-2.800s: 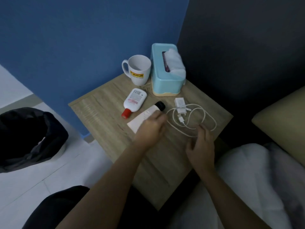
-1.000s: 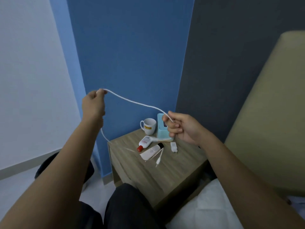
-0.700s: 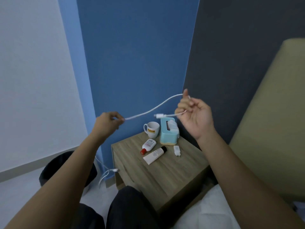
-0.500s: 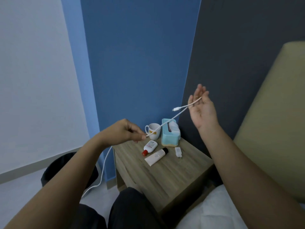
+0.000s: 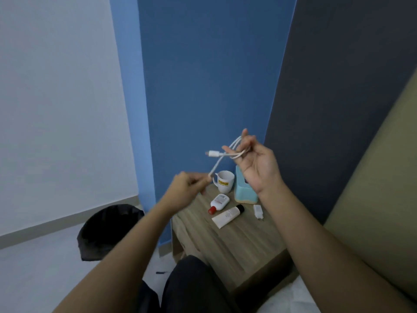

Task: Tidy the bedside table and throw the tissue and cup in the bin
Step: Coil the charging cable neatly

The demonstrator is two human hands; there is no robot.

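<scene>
Bedside table (image 5: 237,240) bears a JOTUN mug (image 5: 224,181) — both hands, left hand (image 5: 185,190) and right hand (image 5: 257,166), grip white cable (image 5: 232,150).

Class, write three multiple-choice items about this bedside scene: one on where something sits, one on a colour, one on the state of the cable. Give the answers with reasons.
1. Where does the white mug stand?
A. On the floor by the bin
B. At the back of the bedside table, beside the tissue box
C. On the bed

2. What colour is the cap of the small white bottle?
A. Red
B. Green
C. Yellow

3. What state is the white cable in?
A. Lying loose on the table
B. Plugged into the wall
C. Looped on the right hand, its other part pinched by the left hand

Answers: 1 B, it stands beside the teal tissue box on the bedside table. 2 A, the cap shows red. 3 C, loops lie over the right hand; the left hand pinches it.
</scene>
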